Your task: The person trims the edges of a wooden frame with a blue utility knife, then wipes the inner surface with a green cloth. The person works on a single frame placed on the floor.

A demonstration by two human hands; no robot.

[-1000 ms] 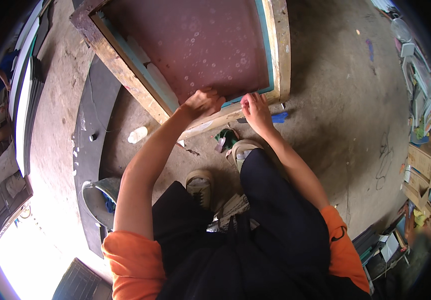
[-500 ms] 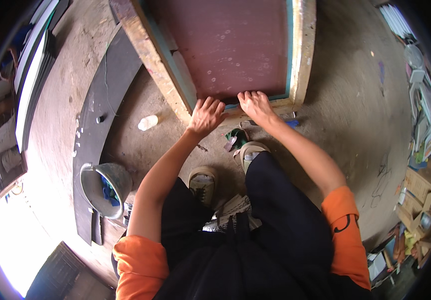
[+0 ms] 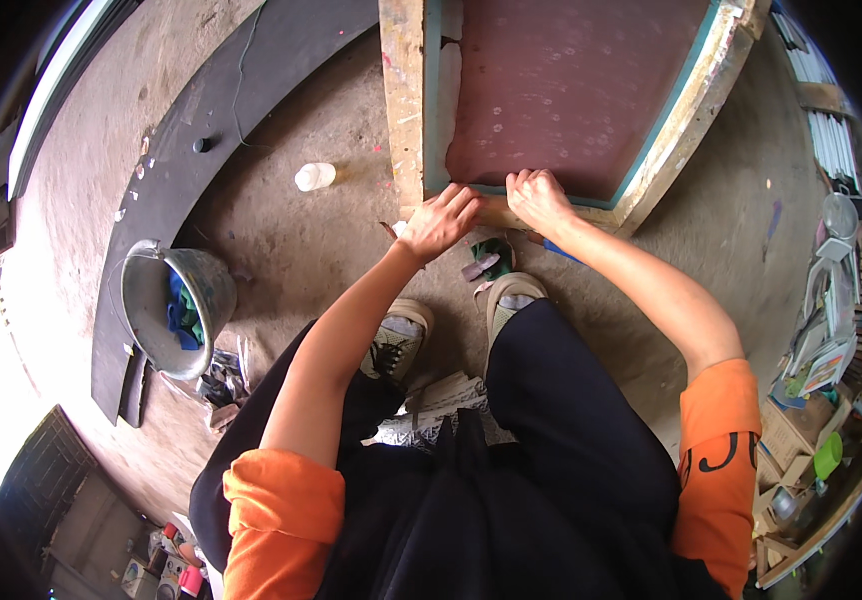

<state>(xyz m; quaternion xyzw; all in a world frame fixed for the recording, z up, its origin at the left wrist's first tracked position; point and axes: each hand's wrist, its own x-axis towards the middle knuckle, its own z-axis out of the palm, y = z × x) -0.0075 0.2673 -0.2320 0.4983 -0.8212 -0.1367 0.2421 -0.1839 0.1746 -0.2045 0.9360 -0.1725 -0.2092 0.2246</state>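
Both hands grip the near rail of a large wooden screen-printing frame (image 3: 406, 95), which has dark reddish mesh and teal tape along its inner edges. My left hand (image 3: 440, 222) is closed over the rail by the near left corner. Closer to the middle of that rail, my right hand (image 3: 543, 203) has its fingers curled over it. The fingertips of both hands are partly hidden behind the wood. The frame's far end runs out of the picture at the top. Below the rail, by my feet, lies a dark green item with a greyish block (image 3: 491, 260).
A grey bucket (image 3: 213, 290) with blue and green cloth stands at the left, beside a long dark board (image 3: 166, 170) on the floor. A white bottle (image 3: 315, 177) lies nearby. Stacked frames, papers and cardboard boxes (image 3: 789, 435) line the right side.
The frame has turned, its far end swinging to the right, with both hands still on the rail. The view has shifted too, so the bucket and bottle appear in different places.
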